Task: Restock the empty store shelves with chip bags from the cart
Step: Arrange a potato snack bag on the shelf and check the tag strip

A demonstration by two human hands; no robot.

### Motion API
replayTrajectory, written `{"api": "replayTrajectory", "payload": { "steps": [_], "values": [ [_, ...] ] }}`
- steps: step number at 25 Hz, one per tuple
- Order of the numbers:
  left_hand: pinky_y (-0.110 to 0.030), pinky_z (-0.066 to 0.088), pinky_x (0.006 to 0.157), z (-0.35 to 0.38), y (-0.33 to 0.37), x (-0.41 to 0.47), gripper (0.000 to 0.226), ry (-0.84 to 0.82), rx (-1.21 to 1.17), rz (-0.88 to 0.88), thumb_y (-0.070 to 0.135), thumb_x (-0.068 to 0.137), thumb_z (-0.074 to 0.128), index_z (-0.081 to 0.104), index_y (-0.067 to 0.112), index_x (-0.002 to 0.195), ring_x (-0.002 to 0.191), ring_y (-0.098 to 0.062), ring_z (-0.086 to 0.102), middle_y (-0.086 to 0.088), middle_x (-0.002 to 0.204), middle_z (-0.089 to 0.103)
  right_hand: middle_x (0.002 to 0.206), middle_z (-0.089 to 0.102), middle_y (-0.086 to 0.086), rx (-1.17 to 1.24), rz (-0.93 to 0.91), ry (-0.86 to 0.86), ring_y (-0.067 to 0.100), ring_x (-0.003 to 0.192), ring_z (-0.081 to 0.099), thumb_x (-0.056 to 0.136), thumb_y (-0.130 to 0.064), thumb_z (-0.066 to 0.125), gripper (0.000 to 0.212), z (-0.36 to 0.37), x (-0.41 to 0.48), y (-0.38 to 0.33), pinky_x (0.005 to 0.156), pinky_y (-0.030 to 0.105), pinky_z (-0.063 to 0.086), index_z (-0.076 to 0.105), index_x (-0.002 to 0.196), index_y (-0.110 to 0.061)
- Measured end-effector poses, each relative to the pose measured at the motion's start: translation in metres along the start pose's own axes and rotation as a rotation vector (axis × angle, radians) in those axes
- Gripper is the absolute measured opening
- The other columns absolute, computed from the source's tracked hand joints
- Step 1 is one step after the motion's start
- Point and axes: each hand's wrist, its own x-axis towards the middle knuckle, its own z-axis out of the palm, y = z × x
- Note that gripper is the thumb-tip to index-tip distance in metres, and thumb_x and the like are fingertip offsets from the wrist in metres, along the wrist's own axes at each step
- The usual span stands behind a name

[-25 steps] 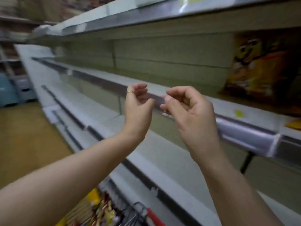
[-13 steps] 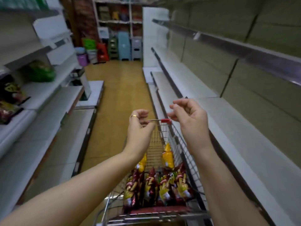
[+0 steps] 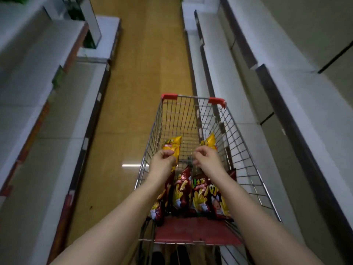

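A wire shopping cart point(image 3: 241, 142) with red corner caps stands in the aisle right below me. Several dark red chip bags point(image 3: 203, 196) stand upright at its near end. Two yellow chip bags stand farther in, one on the left point(image 3: 174, 145) and one on the right point(image 3: 210, 141). My left hand point(image 3: 162, 159) hovers over the cart with curled fingers, in front of the left yellow bag; no grip on it shows. My right hand point(image 3: 205, 158) hangs beside it, fingers curled, holding nothing. Bare white shelves point(image 3: 298, 96) run along the cart's right.
More white shelves point(image 3: 28, 96) line the left side of the aisle. The yellow floor point(image 3: 141, 88) stretches ahead between the two shelf rows. A red flap point(image 3: 194, 232) lies across the cart's near end.
My view swung from the right-hand shelves down to the cart. Both hands kept their curled shape and dropped from shelf height to just above the bags in the cart.
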Motion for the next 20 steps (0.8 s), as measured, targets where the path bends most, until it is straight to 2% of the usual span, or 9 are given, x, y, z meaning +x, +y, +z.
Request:
{"api": "replayTrajectory", "payload": {
  "steps": [3,5,7,9,12,15,17,20],
  "values": [
    [-0.017,0.043,0.054,0.007,-0.028,0.023,0.016,0.055,-0.090,-0.089,-0.001,0.090,0.051,0.054,0.007,0.103,0.063,-0.011,0.054,-0.006,0.079,0.058,0.086,0.061,0.006,0.001,0.118,-0.066,0.033,0.091,0.064,0.092,-0.013,0.049,0.023,0.035,0.045,0.045,0.078,0.040,0.050,0.053,0.072,-0.022],
    [-0.013,0.042,0.050,0.007,-0.048,0.031,0.016,0.085,-0.104,-0.149,-0.002,0.090,0.049,0.053,0.006,0.103,0.063,-0.010,0.053,-0.004,0.076,0.056,0.084,0.060,0.008,0.026,0.213,-0.114,0.034,0.092,0.062,0.091,-0.015,0.050,0.024,0.062,0.074,0.075,0.080,0.042,0.050,0.052,0.069,-0.025],
    [-0.010,0.043,0.048,0.006,-0.060,0.038,0.014,0.098,-0.092,-0.184,-0.001,0.090,0.051,0.053,0.007,0.101,0.064,-0.009,0.053,-0.002,0.074,0.056,0.089,0.060,0.007,0.099,0.269,-0.174,0.031,0.091,0.061,0.085,-0.018,0.055,0.015,0.090,0.101,0.099,0.082,0.043,0.049,0.054,0.072,-0.026],
    [-0.008,0.042,0.046,0.002,-0.066,0.046,0.013,0.092,-0.085,-0.185,-0.001,0.090,0.052,0.054,0.007,0.101,0.065,-0.009,0.053,-0.001,0.075,0.056,0.093,0.059,0.004,0.208,0.306,-0.190,0.024,0.088,0.057,0.083,-0.017,0.058,0.007,0.118,0.124,0.113,0.076,0.035,0.046,0.060,0.084,-0.023],
    [-0.008,0.043,0.046,-0.003,-0.069,0.055,0.014,0.079,-0.048,-0.171,0.002,0.091,0.053,0.055,0.008,0.104,0.067,-0.009,0.054,0.000,0.078,0.057,0.108,0.057,0.008,0.190,0.338,-0.224,0.021,0.098,0.052,0.091,-0.016,0.053,0.026,0.144,0.142,0.120,0.083,0.031,0.042,0.061,0.115,-0.011],
    [-0.008,0.043,0.046,-0.006,-0.075,0.061,0.014,0.070,0.010,-0.181,0.004,0.091,0.053,0.054,0.009,0.105,0.068,-0.009,0.054,0.001,0.079,0.057,0.123,0.055,0.013,0.101,0.405,-0.275,0.024,0.105,0.050,0.096,-0.024,0.046,0.032,0.160,0.151,0.128,0.083,0.028,0.037,0.056,0.123,-0.010],
    [-0.008,0.042,0.047,-0.006,-0.078,0.065,0.015,0.077,0.026,-0.183,0.005,0.091,0.052,0.053,0.009,0.105,0.067,-0.008,0.054,0.001,0.078,0.055,0.124,0.056,0.014,0.103,0.440,-0.227,0.025,0.106,0.052,0.097,-0.025,0.043,0.036,0.164,0.151,0.129,0.083,0.029,0.038,0.054,0.126,-0.007],
    [-0.010,0.042,0.049,-0.006,-0.081,0.065,0.018,0.077,0.048,-0.197,0.006,0.092,0.052,0.053,0.009,0.110,0.067,-0.007,0.053,0.001,0.079,0.055,0.112,0.060,0.010,0.112,0.384,-0.105,0.028,0.099,0.056,0.096,-0.022,0.044,0.031,0.157,0.146,0.127,0.082,0.032,0.043,0.062,0.117,-0.010]
  ]
}}
